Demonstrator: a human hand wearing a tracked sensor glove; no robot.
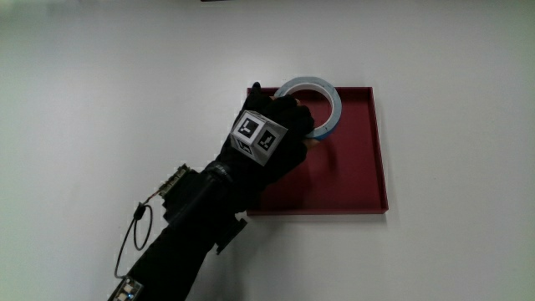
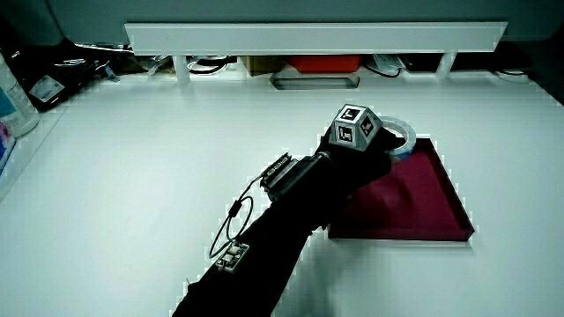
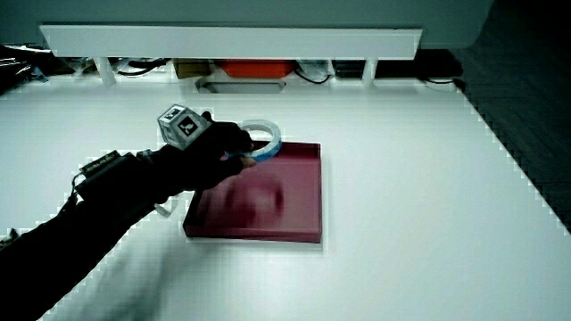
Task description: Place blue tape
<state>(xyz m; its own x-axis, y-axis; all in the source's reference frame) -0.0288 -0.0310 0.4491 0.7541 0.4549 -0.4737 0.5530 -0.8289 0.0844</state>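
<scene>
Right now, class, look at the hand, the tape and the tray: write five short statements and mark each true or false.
1. The hand grips the roll of blue tape. True.
2. The tape lies flat on the white table, away from the tray. False: it is held over the red tray, at the end farther from the person.
3. The tray holds several other things. False: only the tape and hand are over it.
4. A patterned cube sits on the glove. True.
5. The tray is blue. False: it is dark red.
</scene>
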